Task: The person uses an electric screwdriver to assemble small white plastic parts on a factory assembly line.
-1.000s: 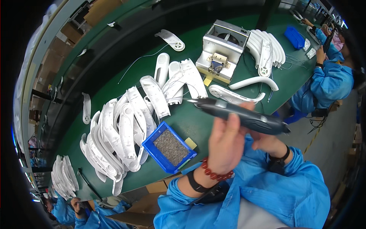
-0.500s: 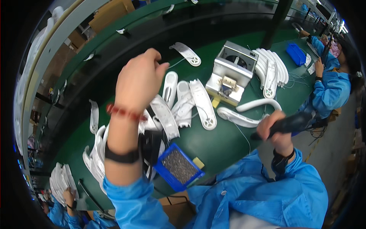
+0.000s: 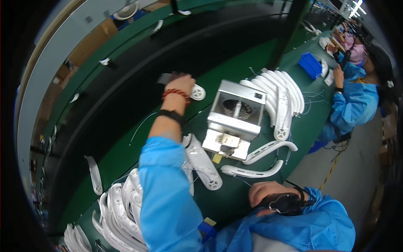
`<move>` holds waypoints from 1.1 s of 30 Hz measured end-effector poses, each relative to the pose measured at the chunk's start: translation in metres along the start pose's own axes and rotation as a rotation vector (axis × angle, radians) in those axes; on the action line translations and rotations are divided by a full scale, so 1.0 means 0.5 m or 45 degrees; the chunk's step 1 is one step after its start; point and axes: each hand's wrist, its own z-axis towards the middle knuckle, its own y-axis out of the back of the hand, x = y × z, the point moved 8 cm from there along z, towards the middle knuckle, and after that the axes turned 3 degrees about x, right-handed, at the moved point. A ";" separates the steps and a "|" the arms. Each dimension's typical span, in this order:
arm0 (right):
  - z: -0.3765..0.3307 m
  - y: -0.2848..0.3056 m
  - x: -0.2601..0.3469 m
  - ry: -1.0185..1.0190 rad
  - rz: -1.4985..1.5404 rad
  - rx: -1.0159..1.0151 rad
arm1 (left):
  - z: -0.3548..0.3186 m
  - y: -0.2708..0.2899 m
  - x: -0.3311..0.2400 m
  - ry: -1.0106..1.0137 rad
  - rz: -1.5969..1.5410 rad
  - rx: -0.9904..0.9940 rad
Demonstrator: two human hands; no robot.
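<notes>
My left hand [image 3: 179,84] reaches far out over the bench, closed around the middle of a white curved plastic part [image 3: 199,93]. The part's round, spoked end shows beside my wrist; my fingertips are mostly hidden. Close to my body, my right hand [image 3: 262,194] grips a black power screwdriver [image 3: 289,204], its tip out of sight. Just beyond it lie a white arched half-shell [image 3: 256,171] and another long curved piece [image 3: 268,151]. A silvery metal fixture box [image 3: 235,119], with a round dark opening on top, stands between my two hands.
White curved parts [image 3: 279,98] with thin cables are stacked right of the fixture. Another heap [image 3: 119,206] lies at the lower left. A blue bin [image 3: 310,66] stands near a co-worker [image 3: 357,101] on the right. A dark post [image 3: 289,35] rises behind the bench.
My left arm has stretched forward, and my left hand has come down onto the far white part. My right hand, still with the screwdriver, is nearer my body. The view has shifted.
</notes>
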 end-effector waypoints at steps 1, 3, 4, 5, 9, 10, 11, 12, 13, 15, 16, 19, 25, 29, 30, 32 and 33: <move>0.004 0.000 0.003 0.038 0.054 0.010 | -0.027 0.042 0.012 0.091 0.029 -0.094; -0.007 0.002 -0.016 0.067 0.172 -0.003 | -0.085 0.133 0.047 0.322 0.053 -0.312; -0.017 0.009 -0.027 0.039 0.213 -0.006 | -0.124 0.216 0.031 0.378 0.225 -0.530; -0.023 0.010 -0.031 0.021 0.199 0.011 | -0.176 0.250 0.050 0.461 0.141 -0.397; -0.040 0.012 -0.034 0.012 0.017 0.002 | -0.494 0.463 0.018 0.500 0.264 -0.620; -0.051 0.031 -0.036 0.035 -0.109 -0.067 | -0.543 0.483 0.000 0.580 0.203 -0.705; -0.050 0.034 -0.040 0.079 -0.018 -0.113 | -0.651 0.505 -0.007 0.554 0.322 -0.737; -0.054 0.038 -0.050 0.106 0.052 -0.179 | -0.740 0.514 -0.020 0.745 0.310 -0.679; -0.062 0.050 -0.061 0.069 0.229 -0.269 | -0.802 0.514 -0.046 0.899 0.200 -0.598; -0.077 0.070 -0.061 0.078 0.569 -0.415 | -0.928 0.492 -0.113 0.975 -0.041 -0.460; -0.081 0.083 -0.056 0.123 0.723 -0.475 | -0.970 0.481 -0.164 0.939 -0.229 -0.378; -0.080 0.108 -0.008 0.386 0.839 -0.430 | -1.044 0.408 -0.319 0.794 -0.952 -0.057; -0.111 0.137 0.048 0.508 0.885 -0.451 | -0.848 0.333 -0.517 0.164 -1.547 0.067; -0.123 0.136 0.084 0.585 0.929 -0.399 | -0.750 0.276 -0.614 -0.166 -2.139 -0.200; -0.134 0.146 0.091 0.599 0.909 -0.425 | -0.728 0.268 -0.614 -0.114 -2.060 -0.140; -0.155 0.170 0.105 0.597 0.861 -0.457 | -0.711 0.237 -0.615 -0.025 -1.683 -0.171; -0.163 0.178 0.115 0.604 0.834 -0.495 | -0.708 0.215 -0.620 -0.022 -1.694 -0.180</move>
